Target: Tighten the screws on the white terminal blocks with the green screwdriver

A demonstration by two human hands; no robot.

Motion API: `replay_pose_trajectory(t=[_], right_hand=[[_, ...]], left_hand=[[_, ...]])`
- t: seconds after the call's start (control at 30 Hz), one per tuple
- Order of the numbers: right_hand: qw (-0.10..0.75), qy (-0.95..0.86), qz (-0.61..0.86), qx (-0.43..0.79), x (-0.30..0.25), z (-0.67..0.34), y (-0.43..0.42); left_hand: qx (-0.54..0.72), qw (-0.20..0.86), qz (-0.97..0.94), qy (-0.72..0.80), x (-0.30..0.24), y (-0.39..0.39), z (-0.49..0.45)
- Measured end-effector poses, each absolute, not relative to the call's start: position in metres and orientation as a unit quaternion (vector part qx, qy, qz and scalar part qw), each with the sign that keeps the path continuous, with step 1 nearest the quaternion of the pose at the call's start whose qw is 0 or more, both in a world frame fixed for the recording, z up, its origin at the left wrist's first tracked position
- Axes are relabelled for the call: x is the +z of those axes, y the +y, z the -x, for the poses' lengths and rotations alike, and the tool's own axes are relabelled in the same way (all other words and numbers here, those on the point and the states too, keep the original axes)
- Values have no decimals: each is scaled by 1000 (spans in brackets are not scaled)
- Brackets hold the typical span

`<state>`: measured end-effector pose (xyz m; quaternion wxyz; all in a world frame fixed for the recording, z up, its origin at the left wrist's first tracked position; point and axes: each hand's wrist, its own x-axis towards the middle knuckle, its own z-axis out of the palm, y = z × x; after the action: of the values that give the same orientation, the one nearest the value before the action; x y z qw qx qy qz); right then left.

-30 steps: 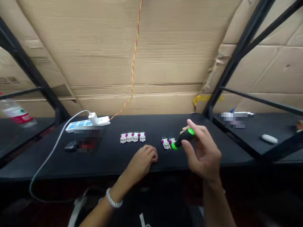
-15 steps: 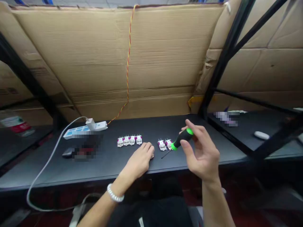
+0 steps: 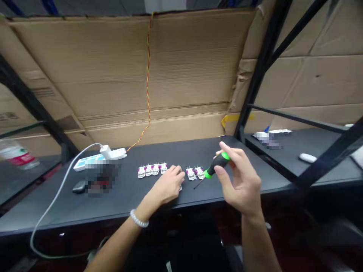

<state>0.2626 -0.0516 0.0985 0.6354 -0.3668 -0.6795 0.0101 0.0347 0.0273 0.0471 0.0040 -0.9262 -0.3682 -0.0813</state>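
Observation:
My right hand (image 3: 241, 181) grips a screwdriver (image 3: 217, 164) with a black-and-green handle, its thin shaft slanting down-left to just below a pair of small white-and-magenta terminal blocks (image 3: 195, 173). The tip appears to be off them. Further left, several similar blocks (image 3: 151, 170) stand in a row on the black tabletop (image 3: 121, 200). My left hand (image 3: 166, 186) rests there with curled fingers, right next to the row. A white piece (image 3: 180, 188) shows beneath its fingertips, mostly hidden.
A white power strip (image 3: 99, 160) with a plugged-in charger and white cable lies at the left, beside pixelated patches. A twisted red-yellow wire (image 3: 148, 94) climbs the cardboard backing. Black metal bars (image 3: 263, 64) frame the bench, and a side table holds a small white object (image 3: 307, 158).
The view has tilted and shifted, so the table appears lower and further left. My left fingers have crept slightly toward the row of blocks. The screwdriver stays in my right hand.

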Motion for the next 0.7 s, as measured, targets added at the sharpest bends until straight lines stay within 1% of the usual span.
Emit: replay_pose_trajectory(t=[0.17, 0.33, 0.7], right_hand=[[636, -679, 366, 7, 100, -264, -52], [626, -688, 367, 3, 101, -265, -54], [623, -688, 372, 0, 102, -267, -53]], left_hand=[[-66, 12, 929, -365, 51, 40, -46], [-53, 36, 916, -396, 45, 49, -56], [-45, 20, 904, -424, 37, 62, -62]])
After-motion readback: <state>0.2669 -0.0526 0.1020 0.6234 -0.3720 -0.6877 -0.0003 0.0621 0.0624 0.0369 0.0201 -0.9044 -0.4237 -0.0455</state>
